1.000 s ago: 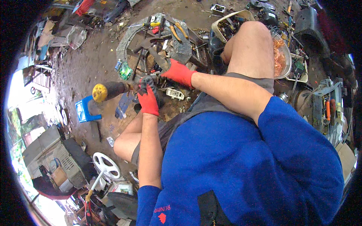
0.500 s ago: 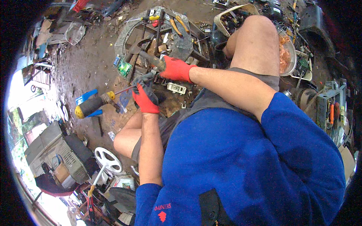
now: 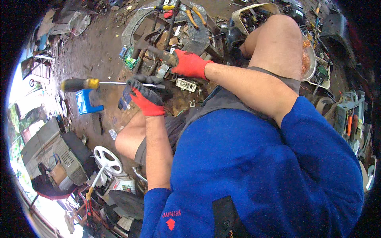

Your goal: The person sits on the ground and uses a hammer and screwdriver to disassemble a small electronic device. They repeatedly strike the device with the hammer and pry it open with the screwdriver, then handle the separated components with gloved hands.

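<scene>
My left hand (image 3: 147, 99), in a red glove with dark grey fingers, is closed round the shaft of a screwdriver (image 3: 80, 84). Its black and yellow handle points left, and the shaft lies nearly level, its tip end to the right of my fingers. My right hand (image 3: 191, 64), gloved the same way, grips the handle of a hammer (image 3: 163, 55) whose dark head is over the cluttered work spot. A white plastic part with openings (image 3: 185, 85) lies just below my right hand. Green circuit board pieces (image 3: 129, 61) lie left of the hammer.
A grey ring-shaped stand (image 3: 133, 29) carries scrap, orange-handled pliers (image 3: 194, 18) and a yellow-black screwdriver (image 3: 163, 7). Beyond my right knee are a cream bin (image 3: 234, 18) and a bowl of copper-coloured scrap (image 3: 313, 63). A blue plastic piece (image 3: 88, 102) and white wheel (image 3: 108, 160) lie left.
The screwdriver in my left hand has swung from a slant to nearly level, its handle rising. My right hand still holds the hammer; the view has shifted slightly.
</scene>
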Motion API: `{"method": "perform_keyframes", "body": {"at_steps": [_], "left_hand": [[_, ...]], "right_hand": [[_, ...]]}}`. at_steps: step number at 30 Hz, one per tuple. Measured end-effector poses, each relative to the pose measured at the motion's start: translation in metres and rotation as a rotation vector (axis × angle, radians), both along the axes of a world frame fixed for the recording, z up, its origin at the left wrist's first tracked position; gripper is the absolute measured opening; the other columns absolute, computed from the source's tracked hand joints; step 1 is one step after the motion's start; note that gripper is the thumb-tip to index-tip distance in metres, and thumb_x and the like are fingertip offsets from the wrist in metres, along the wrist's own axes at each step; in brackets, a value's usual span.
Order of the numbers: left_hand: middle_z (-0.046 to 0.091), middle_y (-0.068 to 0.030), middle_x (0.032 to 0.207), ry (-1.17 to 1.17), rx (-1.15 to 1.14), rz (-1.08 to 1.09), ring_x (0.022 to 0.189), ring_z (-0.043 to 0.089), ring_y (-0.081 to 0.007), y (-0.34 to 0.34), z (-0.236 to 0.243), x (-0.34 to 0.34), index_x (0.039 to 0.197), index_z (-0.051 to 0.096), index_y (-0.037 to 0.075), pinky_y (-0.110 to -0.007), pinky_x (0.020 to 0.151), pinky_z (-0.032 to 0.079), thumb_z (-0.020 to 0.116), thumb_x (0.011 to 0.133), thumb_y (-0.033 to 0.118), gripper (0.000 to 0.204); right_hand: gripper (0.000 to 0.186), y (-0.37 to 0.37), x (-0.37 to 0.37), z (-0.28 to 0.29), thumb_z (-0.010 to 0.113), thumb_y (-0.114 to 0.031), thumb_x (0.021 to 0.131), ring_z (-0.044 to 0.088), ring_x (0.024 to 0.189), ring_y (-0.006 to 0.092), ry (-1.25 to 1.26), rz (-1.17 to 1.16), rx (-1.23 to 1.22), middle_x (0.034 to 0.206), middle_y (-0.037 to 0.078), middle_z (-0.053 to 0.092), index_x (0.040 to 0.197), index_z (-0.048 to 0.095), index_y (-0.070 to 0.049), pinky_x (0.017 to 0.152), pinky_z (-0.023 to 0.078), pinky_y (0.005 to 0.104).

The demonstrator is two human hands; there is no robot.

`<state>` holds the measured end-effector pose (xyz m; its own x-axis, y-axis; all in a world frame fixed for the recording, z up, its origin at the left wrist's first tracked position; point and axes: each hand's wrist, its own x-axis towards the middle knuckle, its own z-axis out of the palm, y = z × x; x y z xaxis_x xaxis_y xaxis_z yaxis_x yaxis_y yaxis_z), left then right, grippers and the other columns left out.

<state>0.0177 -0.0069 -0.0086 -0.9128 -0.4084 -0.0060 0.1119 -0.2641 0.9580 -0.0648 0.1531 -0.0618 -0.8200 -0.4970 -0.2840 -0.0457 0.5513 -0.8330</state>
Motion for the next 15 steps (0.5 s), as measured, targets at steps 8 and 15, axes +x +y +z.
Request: {"method": "perform_keyframes", "body": {"at_steps": [8, 15], "left_hand": [[0.055, -0.0043, 0.079, -0.128, -0.275, -0.007, 0.064, 0.055, -0.0186, -0.008, 0.012, 0.001, 0.098, 0.052, 0.008, -0.034, 0.056, 0.047, 0.048, 0.091, 0.056, 0.049], [0.044, -0.0035, 0.067, 0.123, 0.154, -0.183, 0.055, 0.048, -0.0177, -0.001, 0.022, 0.020, 0.087, 0.048, 0.012, -0.032, 0.049, 0.042, 0.048, 0.093, 0.048, 0.036]], "right_hand": [[0.063, 0.001, -0.002, -0.009, 0.069, -0.033, 0.069, 0.061, 0.097, 0.0359, -0.023, -0.044, -0.082, 0.105, 0.023, 0.062, 0.119, 0.048, -0.001, 0.085, 0.046, 0.0413], [0.060, 0.000, -0.001, -0.017, 0.071, -0.028, 0.068, 0.061, 0.098, 0.0340, -0.028, -0.071, -0.133, 0.105, 0.021, 0.063, 0.119, 0.050, -0.002, 0.085, 0.046, 0.0398]]}}
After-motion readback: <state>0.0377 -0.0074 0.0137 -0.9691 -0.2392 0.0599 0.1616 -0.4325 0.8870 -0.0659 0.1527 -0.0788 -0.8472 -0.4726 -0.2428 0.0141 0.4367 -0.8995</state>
